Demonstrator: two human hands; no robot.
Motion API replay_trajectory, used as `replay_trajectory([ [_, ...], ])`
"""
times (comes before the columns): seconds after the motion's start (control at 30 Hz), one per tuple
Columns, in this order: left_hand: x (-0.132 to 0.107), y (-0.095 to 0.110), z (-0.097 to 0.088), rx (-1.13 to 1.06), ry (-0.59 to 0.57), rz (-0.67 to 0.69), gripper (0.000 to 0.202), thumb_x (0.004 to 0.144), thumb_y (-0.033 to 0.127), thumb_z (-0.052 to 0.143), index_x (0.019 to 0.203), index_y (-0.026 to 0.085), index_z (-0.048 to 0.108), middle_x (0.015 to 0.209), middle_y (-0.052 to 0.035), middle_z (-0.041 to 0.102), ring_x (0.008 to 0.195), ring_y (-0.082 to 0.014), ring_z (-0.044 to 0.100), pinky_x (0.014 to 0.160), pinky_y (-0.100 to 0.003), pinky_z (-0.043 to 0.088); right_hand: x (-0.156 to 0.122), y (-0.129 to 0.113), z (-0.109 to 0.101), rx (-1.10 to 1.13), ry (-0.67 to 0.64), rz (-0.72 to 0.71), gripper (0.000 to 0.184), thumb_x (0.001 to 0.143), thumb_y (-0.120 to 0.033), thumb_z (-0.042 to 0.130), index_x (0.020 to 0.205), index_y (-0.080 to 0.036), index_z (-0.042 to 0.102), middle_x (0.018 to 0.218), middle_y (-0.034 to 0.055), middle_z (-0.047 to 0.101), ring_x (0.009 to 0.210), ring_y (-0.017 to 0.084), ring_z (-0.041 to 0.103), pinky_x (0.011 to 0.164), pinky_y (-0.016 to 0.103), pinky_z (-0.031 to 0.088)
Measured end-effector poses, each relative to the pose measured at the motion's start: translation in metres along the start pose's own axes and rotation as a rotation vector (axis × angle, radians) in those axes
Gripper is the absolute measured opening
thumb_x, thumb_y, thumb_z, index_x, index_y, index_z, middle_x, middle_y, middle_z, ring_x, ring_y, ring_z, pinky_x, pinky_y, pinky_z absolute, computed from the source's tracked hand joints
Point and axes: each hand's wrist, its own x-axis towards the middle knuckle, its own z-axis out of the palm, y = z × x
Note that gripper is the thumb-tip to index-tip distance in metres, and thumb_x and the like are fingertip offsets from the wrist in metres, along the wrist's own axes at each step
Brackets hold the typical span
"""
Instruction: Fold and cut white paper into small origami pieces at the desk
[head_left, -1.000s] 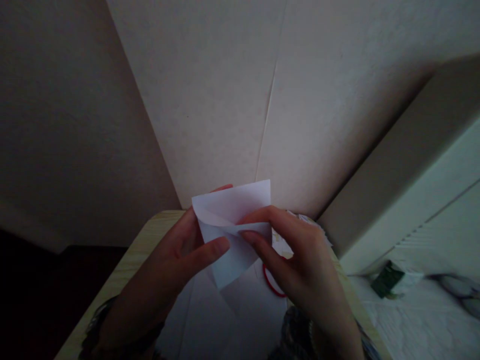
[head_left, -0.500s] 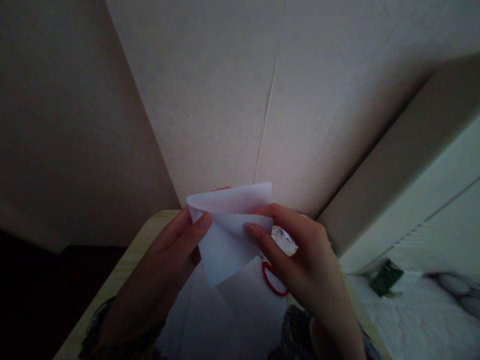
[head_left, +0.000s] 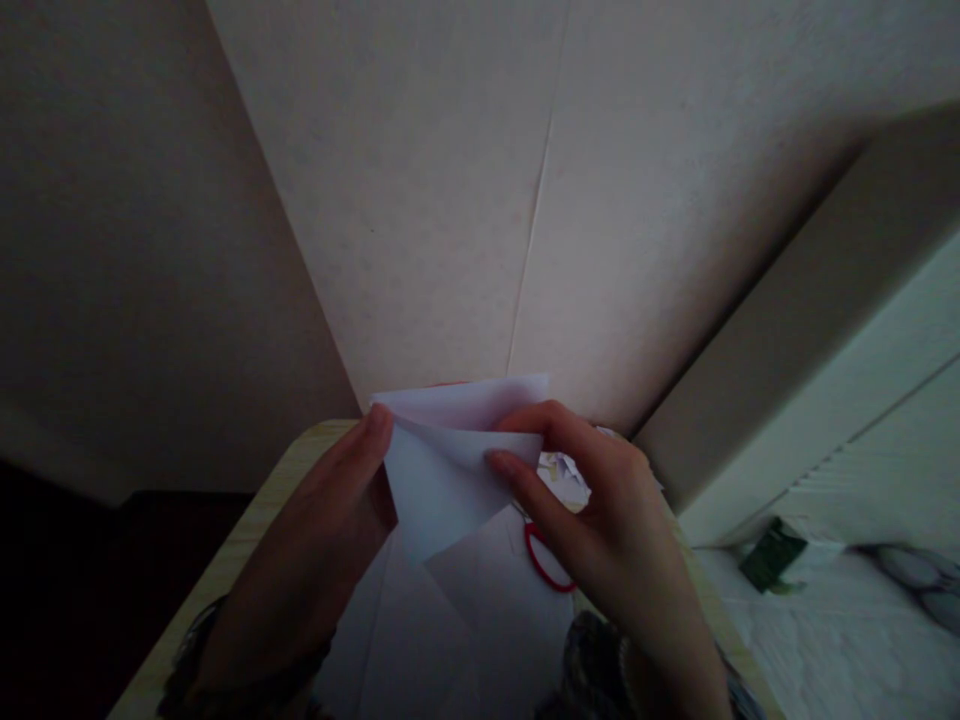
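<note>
folded paper [head_left: 450,470]: lower centre of the frame, held above the table between the two hands.
left hand [head_left: 315,570]: lower left of the folded paper, thumb on its upper left corner, fingers behind it.
right hand [head_left: 600,530]: lower right of the folded paper, fingertips pinching its right edge.
table [head_left: 247,540]: bottom centre, under both hands, its far end at the wall [head_left: 525,200].
flat sheets [head_left: 450,640]: on the table, below the folded paper.
elastic loop [head_left: 538,572]: on the flat sheets, partly under the right hand.
crumpled paper [head_left: 562,475]: behind the right hand, just right of the folded paper.
bed [head_left: 825,650]: lower right of the frame, right of the table.
packet [head_left: 772,555]: on the bed, well apart from the hands.
</note>
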Motion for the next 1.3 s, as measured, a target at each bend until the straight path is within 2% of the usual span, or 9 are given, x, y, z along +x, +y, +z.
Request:
replay_trajectory([
  [0.13,-0.001,0.003,-0.002,0.091,0.088,0.037,0.016,0.078,0.032,0.078,0.071,0.019,0.072,0.045,0.0053,0.065,0.039,-0.0116,0.058,0.039,-0.019,0.046,0.000,-0.001,0.001,-0.012,0.003,-0.008,0.008,0.091,-0.021,0.063,0.083,-0.019,0.062,0.070,-0.0046,0.066,0.064,0.010,0.061,0.060,0.019,0.042],
  [0.2,0.000,0.003,-0.003,0.093,0.092,0.019,0.017,0.078,0.033,0.077,0.070,0.020,0.072,0.041,0.0063,0.061,0.035,-0.0118,0.054,0.034,-0.019,0.042,0.000,0.000,0.002,-0.022,0.003,-0.029,0.011,0.092,-0.021,0.061,0.081,-0.019,0.063,0.071,-0.0040,0.066,0.064,0.010,0.061,0.060,0.019,0.042],
  [0.3,-0.001,0.003,-0.003,0.054,0.021,-0.008,0.011,0.078,0.029,0.077,0.084,0.019,0.074,0.046,0.0058,0.064,0.045,-0.0150,0.062,0.039,-0.020,0.045,0.000,0.001,0.002,-0.021,0.003,-0.041,0.016,0.094,-0.022,0.058,0.079,-0.019,0.063,0.072,-0.0025,0.067,0.065,0.011,0.061,0.060,0.020,0.043],
  [0.43,-0.001,0.003,0.001,-0.011,-0.043,-0.010,0.030,0.085,0.031,0.069,0.112,0.018,0.071,0.066,0.0002,0.075,0.063,-0.0192,0.070,0.048,-0.022,0.049,0.000,0.002,0.001,-0.018,-0.001,-0.036,0.019,0.094,-0.023,0.057,0.077,-0.019,0.063,0.072,-0.0016,0.065,0.065,0.012,0.061,0.061,0.022,0.043],
  [0.53,0.001,0.002,0.001,-0.003,-0.052,0.039,0.029,0.079,0.031,0.075,0.105,0.018,0.074,0.076,-0.0018,0.077,0.068,-0.0189,0.071,0.051,-0.020,0.050,0.000,0.002,0.001,-0.013,-0.006,-0.033,0.019,0.094,-0.022,0.057,0.077,-0.018,0.063,0.072,-0.0012,0.065,0.066,0.012,0.061,0.061,0.022,0.043],
  [0.63,0.004,0.001,-0.002,0.048,-0.062,0.100,0.026,0.076,0.032,0.080,0.098,0.018,0.075,0.077,-0.0022,0.077,0.061,-0.0156,0.069,0.055,-0.019,0.053,0.000,0.003,0.001,-0.021,-0.003,-0.023,0.020,0.094,-0.021,0.057,0.074,-0.018,0.062,0.070,-0.0016,0.064,0.065,0.012,0.060,0.060,0.022,0.042],
  [0.77,0.005,0.000,-0.004,0.077,-0.068,0.110,0.027,0.078,0.035,0.077,0.101,0.022,0.074,0.071,-0.0017,0.075,0.051,-0.0126,0.063,0.046,-0.017,0.049,0.000,0.003,0.000,-0.035,-0.038,0.008,0.020,0.093,-0.020,0.057,0.073,-0.017,0.062,0.070,-0.0015,0.064,0.065,0.012,0.060,0.061,0.023,0.041],
  [1.0,0.003,0.003,-0.002,0.052,-0.112,0.128,0.023,0.080,0.031,0.076,0.104,0.028,0.076,0.076,-0.0002,0.076,0.061,-0.0129,0.064,0.055,-0.017,0.052,0.001,0.004,-0.001,-0.041,-0.068,0.085,0.022,0.092,-0.021,0.056,0.070,-0.017,0.060,0.068,-0.0007,0.063,0.064,0.013,0.058,0.060,0.025,0.039],
  [1.3,0.009,-0.005,-0.006,0.029,-0.109,0.165,0.025,0.076,0.036,0.080,0.098,0.025,0.077,0.074,-0.0028,0.076,0.063,-0.0143,0.068,0.055,-0.017,0.055,0.002,0.004,0.001,-0.037,-0.053,0.142,0.023,0.087,-0.021,0.054,0.064,-0.019,0.053,0.063,-0.0024,0.058,0.059,0.012,0.053,0.058,0.025,0.035],
])
